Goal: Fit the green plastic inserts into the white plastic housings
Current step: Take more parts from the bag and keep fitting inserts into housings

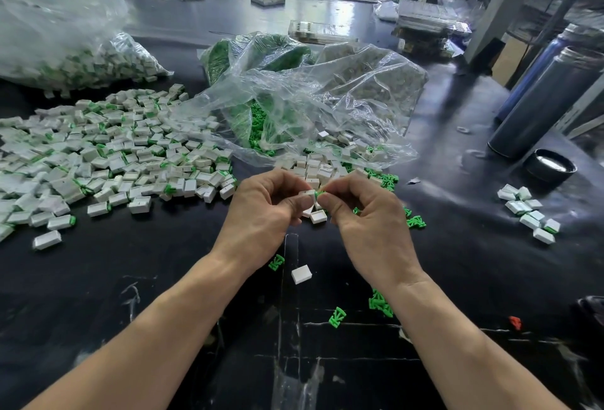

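While many fitted units are lying toward the worktop's left edge, the left hand is pinching a white housing; the right hand is pinching a green insert; loose parts are waiting.

Both hands meet above the middle of the table, the left hand and right hand pinching one housing and one insert between them. A wide heap of fitted pieces spreads to the left, with a full bag behind it. Straight behind the hands lies an open bag spilling loose parts. To the right stand two flasks, a cap before them, and a small cluster of housings nearer. A few inserts lie scattered between the forearms.
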### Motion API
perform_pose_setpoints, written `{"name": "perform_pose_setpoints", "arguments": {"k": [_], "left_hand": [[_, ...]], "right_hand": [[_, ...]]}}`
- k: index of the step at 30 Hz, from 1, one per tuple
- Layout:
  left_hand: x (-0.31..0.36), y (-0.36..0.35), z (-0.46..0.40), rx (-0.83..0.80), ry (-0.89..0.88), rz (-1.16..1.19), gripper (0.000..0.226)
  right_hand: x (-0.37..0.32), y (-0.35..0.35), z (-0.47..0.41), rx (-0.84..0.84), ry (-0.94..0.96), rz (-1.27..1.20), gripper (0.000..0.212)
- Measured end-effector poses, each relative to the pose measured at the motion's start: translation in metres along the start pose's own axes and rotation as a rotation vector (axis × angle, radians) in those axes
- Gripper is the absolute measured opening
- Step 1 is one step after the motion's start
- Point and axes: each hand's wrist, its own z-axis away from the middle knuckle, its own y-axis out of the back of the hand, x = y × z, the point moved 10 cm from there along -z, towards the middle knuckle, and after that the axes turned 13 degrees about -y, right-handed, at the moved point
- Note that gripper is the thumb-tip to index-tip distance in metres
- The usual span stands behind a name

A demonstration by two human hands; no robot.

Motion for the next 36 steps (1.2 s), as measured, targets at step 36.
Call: {"name": "perform_pose_setpoints", "arguments": {"k": [36], "left_hand": [[0.000, -0.007, -0.001, 0.001, 0.003, 0.092, 0.012]], "right_hand": [[0.019, -0.004, -0.009, -0.098, -0.160, -0.294, 0.024]]}}
